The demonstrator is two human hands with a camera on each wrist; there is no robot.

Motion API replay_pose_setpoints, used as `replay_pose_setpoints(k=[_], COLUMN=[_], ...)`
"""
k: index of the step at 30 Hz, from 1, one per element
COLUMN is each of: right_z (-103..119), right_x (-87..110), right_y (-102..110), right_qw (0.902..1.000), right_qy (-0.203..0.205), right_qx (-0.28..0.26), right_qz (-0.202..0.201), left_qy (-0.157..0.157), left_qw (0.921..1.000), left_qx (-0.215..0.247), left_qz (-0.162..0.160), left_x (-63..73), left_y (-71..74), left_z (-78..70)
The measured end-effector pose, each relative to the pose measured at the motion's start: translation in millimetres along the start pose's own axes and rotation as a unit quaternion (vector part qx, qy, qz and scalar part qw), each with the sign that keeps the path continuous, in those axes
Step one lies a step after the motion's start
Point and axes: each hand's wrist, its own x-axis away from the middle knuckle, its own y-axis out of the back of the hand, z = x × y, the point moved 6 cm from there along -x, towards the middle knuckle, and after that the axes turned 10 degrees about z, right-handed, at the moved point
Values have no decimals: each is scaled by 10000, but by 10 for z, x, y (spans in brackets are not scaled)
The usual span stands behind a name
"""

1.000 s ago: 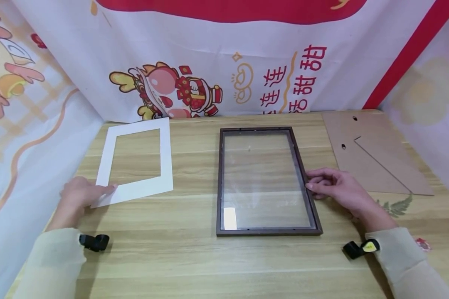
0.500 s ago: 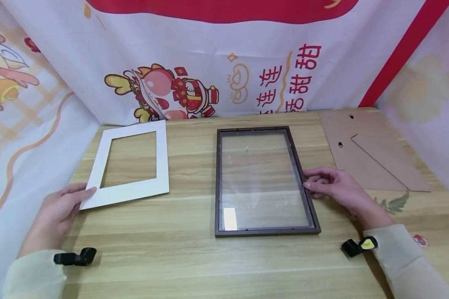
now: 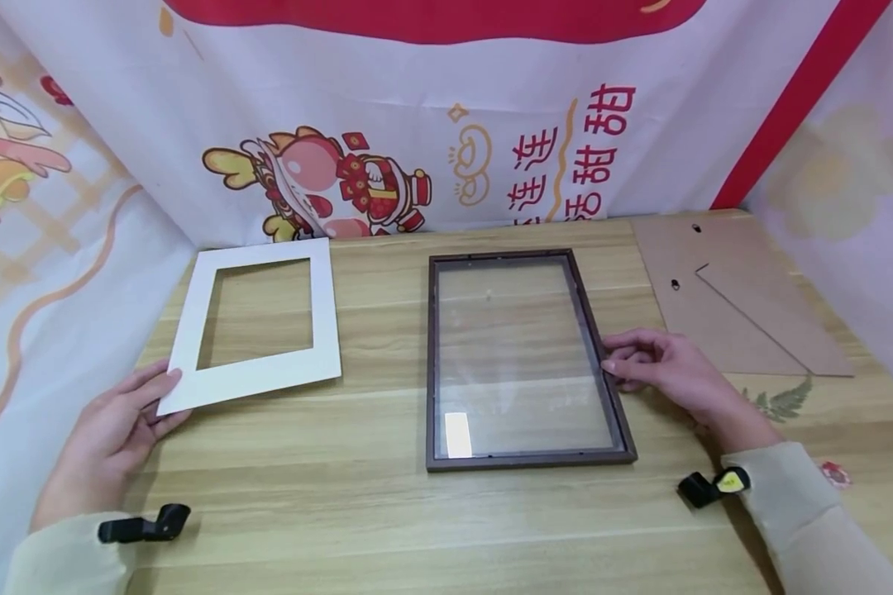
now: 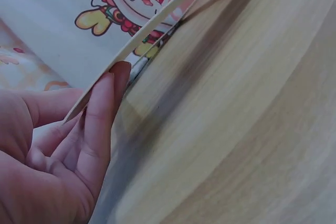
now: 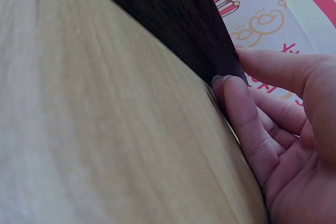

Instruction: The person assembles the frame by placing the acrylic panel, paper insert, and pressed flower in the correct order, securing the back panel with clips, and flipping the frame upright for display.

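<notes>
A wooden table [image 3: 387, 512] is sitting in front of festive printed cloth hangings [image 3: 446, 124], with picture-framing parts laid out across it. The left hand [image 3: 115, 430] is pinching the near left corner of a white mat board [image 3: 256, 376], thumb on top and fingers [image 4: 102, 114] underneath; the left wrist view is showing that corner tilted up off the wood while the far side is lying near the backdrop. The mat is resting well to the left of a dark brown picture frame [image 3: 435, 364], which is lying flat at the table's centre with its glass [image 3: 521, 355] in place. The right hand [image 3: 666, 368] is steadying the frame's right rail, fingertips [image 5: 233, 98] loosely curled and pressing against the outer edge, with a thumb seemingly over the top. A brown backing board [image 3: 752, 322] is lying at the far right, and a green fern sprig [image 3: 785, 401] is resting beside the right wrist. Judging from this layout, handling the mat well is calling for a light grip at the edges, keeping the card level rather than letting it sag, and holding the frame firmly so it is not sliding.
</notes>
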Motion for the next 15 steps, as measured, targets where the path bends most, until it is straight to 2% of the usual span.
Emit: replay_pose_setpoints(k=[6,12,15], right_z=[-12,-24,-19], right_x=[-8,-11,-12], right_y=[-17,-5,8], right_qw=[9999,10000,10000], right_qy=[13,-37,-39], right_qx=[-107,-86,-45], right_qz=[20,-13,-24], left_qy=[-66,-150,-227], left_qw=[9997,9978,9973], left_qx=[88,344,323], left_qz=[220,547,623], left_x=[57,127,141], left_y=[-116,-280,-367], left_z=[36,112,169])
